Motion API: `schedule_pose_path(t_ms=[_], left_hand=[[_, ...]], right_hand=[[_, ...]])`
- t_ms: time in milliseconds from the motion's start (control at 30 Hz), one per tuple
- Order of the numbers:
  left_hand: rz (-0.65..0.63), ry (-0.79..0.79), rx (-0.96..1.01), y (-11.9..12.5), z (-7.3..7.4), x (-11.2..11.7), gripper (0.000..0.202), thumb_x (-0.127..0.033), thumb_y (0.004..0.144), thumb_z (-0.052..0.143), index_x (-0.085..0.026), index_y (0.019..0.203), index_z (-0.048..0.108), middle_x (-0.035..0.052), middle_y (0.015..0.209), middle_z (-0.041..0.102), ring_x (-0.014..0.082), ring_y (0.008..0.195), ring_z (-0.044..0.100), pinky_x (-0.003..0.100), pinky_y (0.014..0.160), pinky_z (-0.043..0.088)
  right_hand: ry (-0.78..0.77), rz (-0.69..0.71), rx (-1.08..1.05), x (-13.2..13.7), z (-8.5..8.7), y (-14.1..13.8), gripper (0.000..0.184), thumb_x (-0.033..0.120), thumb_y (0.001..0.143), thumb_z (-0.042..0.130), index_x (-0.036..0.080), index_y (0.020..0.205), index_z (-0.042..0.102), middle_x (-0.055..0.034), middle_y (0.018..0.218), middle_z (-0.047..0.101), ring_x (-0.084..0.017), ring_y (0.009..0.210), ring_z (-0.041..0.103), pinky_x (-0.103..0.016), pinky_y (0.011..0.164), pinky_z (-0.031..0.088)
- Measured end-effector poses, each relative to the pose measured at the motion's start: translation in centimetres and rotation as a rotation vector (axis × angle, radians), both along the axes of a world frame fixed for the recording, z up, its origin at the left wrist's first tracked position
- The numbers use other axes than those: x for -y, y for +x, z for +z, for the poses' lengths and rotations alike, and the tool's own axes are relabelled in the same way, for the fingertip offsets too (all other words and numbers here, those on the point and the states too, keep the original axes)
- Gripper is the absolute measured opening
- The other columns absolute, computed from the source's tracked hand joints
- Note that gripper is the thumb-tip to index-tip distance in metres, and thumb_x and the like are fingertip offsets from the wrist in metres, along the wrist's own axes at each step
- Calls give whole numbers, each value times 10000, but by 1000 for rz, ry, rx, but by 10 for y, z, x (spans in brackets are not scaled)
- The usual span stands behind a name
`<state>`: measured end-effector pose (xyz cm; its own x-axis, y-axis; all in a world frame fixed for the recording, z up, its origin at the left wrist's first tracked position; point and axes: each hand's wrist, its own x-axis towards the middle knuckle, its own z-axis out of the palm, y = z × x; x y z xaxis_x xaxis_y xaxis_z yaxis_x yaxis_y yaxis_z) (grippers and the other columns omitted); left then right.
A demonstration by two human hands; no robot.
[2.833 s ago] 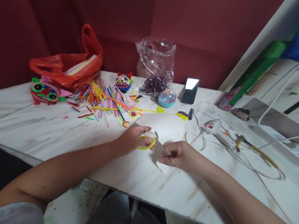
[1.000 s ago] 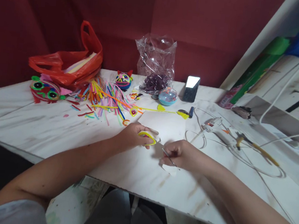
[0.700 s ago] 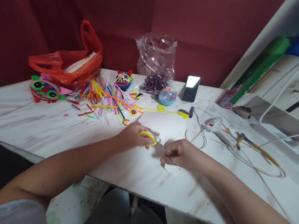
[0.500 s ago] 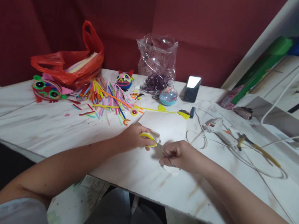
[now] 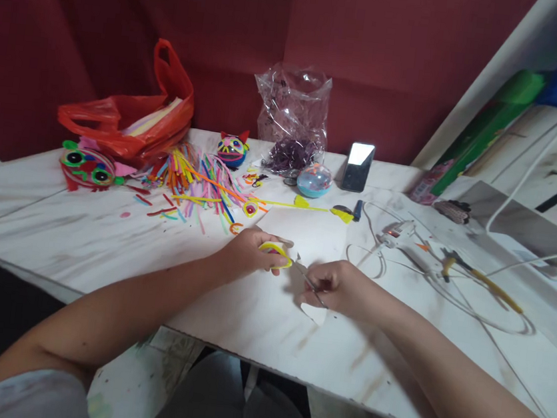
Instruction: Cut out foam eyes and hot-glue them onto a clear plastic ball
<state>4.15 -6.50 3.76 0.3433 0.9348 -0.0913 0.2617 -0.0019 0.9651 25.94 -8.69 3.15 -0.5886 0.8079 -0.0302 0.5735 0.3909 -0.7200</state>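
My left hand (image 5: 252,251) pinches a small oval piece with a yellow rim (image 5: 284,261), its middle partly covered by my fingers. Closed around metal scissors (image 5: 314,288), my right hand (image 5: 340,286) holds them with the blade tips just right of the piece. A white paper scrap (image 5: 314,313) shows under the right hand; whether it lies on the table or is held I cannot tell. Beyond both hands lies a white sheet (image 5: 313,230). A small eye-shaped piece with a yellow rim (image 5: 250,208) rests by the sheet's left corner.
Colourful pipe cleaners (image 5: 201,183), a red bag (image 5: 131,128) and decorated figures (image 5: 92,171) occupy the left. Toward the back stand a clear bag (image 5: 293,120), a clear ball (image 5: 314,181) and a phone (image 5: 358,168). A glue gun (image 5: 405,240), cables and pliers (image 5: 486,283) lie right.
The scissors' tips have drawn slightly away from the yellow-rimmed piece, which has shifted a little up and left. More of the white scrap shows below my right hand.
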Motion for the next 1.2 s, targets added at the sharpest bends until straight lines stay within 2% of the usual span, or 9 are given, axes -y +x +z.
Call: schedule_pose_path(t_ms=[167,333,433,567,767,967,1100,1200], left_hand=[[7,-13,12,0,-1,-1,238,-286,622,734,-128,796,700,4,553,659,105,537,567,220,552,425],[-38,-7,5,1,-3,1,269,-282,637,730,-146,867,705,-5,561,664,101,538,566,216,557,430],[-41,48,-36,1,-2,3,187,-293,640,726,-137,735,685,4,560,660,99,531,551,215,540,419],[-90,156,-67,2,1,4,196,-303,634,725,-133,590,637,8,546,637,94,525,514,214,504,377],[-41,161,-93,1,2,4,192,-320,651,711,-131,648,676,23,566,660,109,533,539,220,504,406],[-85,226,-123,-1,-4,3,206,-334,660,715,-130,643,693,42,623,686,130,580,592,229,529,443],[-102,223,-146,0,-5,4,216,-343,668,714,-131,632,691,45,640,692,113,538,558,227,504,409],[-107,231,-174,1,-2,6,206,-325,663,716,-132,604,678,32,595,671,98,508,508,226,493,366]], right_hand=[[12,-30,58,0,5,2,356,435,714,637,190,555,434,63,534,345,-80,514,302,-225,479,252],[58,-48,178,2,12,2,227,378,709,650,187,636,551,39,565,475,-92,527,392,-223,516,305],[89,-56,200,5,16,1,217,371,718,647,186,639,563,31,576,503,-93,530,409,-219,517,309],[63,-45,190,8,17,-1,237,391,723,646,185,636,567,25,592,522,-92,531,417,-213,519,327],[116,-51,230,8,16,-1,240,368,733,633,186,612,533,26,589,513,-91,533,413,-213,519,326],[188,-15,239,9,16,-2,239,363,742,641,183,619,544,25,592,517,-83,521,423,-210,508,312],[201,-19,222,10,14,-2,239,359,736,646,183,614,540,16,600,527,-92,526,439,-219,512,315],[154,-18,158,10,13,-1,255,372,737,645,182,607,538,23,579,512,-88,513,414,-218,505,318]])
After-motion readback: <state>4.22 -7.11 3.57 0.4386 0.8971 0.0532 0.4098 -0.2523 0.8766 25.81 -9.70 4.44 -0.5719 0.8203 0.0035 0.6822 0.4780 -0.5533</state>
